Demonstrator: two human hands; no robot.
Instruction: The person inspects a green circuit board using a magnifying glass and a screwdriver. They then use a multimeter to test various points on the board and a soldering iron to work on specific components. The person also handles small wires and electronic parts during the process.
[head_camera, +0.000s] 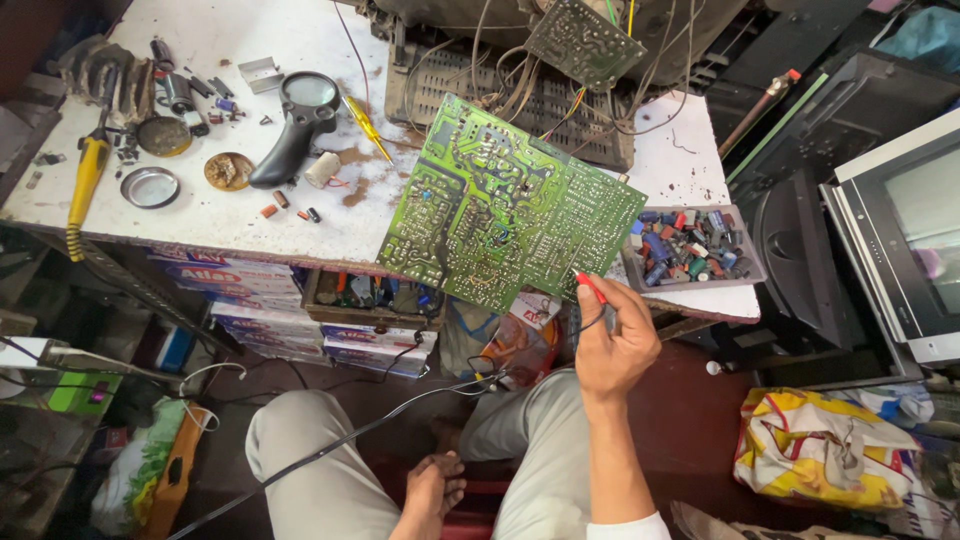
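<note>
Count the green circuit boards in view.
2. A large green circuit board lies tilted over the table's front edge; a smaller circuit board sits above it among wires. Others may be hidden.

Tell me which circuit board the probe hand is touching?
The large green board tilted at the table edge; right hand sets the red probe on it. The smaller board sits behind.

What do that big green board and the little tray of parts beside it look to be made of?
Green circuit board: rigid laminate, likely fibreglass or resin, with a glossy green coating and pale printed traces. Parts tray: probably grey plastic, going by its matte, thin moulded rim. Right hand holds a red-tipped probe against the board.
</note>
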